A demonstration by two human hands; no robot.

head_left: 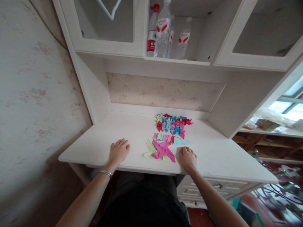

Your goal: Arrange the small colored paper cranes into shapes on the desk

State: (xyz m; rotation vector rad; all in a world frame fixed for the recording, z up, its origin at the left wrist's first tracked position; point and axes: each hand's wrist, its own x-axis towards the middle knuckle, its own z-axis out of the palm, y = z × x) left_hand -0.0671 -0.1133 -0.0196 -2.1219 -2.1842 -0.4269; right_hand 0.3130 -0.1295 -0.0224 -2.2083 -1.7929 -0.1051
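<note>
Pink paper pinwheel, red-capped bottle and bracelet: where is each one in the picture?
Pink paper pinwheel (pixel 163 149): head view, on its middle.
Red-capped bottle (pixel 151 46): head view, on the red part of its label.
Bracelet (pixel 107 172): head view, on its band.

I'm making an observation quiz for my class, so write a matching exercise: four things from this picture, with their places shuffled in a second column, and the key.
Things
1. silver bracelet
2. pink folded paper
3. red-capped bottle
4. right hand

Places
A. in the open shelf
B. to the right of the pink folded paper
C. around the wrist of the left hand
D. partly over pale green paper

Right pairs: 1-C, 2-D, 3-A, 4-B
</note>
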